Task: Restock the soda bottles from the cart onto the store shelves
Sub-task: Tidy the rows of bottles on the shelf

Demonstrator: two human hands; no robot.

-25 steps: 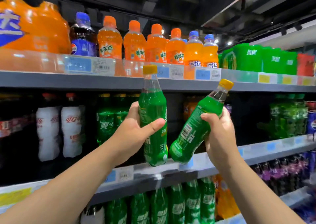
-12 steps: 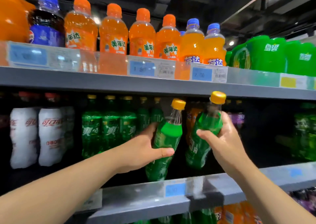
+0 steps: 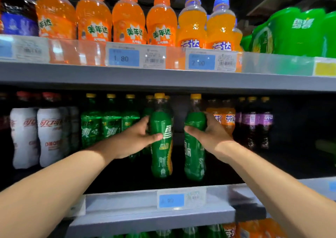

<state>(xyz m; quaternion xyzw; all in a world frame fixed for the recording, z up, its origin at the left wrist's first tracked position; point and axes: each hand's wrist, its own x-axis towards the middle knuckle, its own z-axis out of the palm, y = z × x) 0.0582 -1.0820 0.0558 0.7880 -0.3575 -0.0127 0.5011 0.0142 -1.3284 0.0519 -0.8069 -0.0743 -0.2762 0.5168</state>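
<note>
As we reach into the shelf (image 3: 154, 217), each of our hands grips one green soda bottle. Our left hand (image 3: 133, 140) wraps round the left bottle (image 3: 161, 150) at its upper body, thumb across the front label, fingers curled behind. Our right hand (image 3: 211, 135) clamps the right bottle (image 3: 194, 157) from its three o'clock side, thumb on the front. Both bottles are upright, yellow caps up, side by side with a narrow gap between them; whether their bases touch the shelf floor we cannot tell. At nine o'clock from the left bottle stands a row of green bottles (image 3: 101, 127), and beyond it white cola bottles (image 3: 36, 136). At three o'clock from the right bottle are orange bottles (image 3: 227, 119), then purple bottles (image 3: 254, 125). At twelve o'clock the top shelf (image 3: 163, 79) carries orange soda (image 3: 127, 19), with a blue price tag (image 3: 124, 57) on its rail.
</note>
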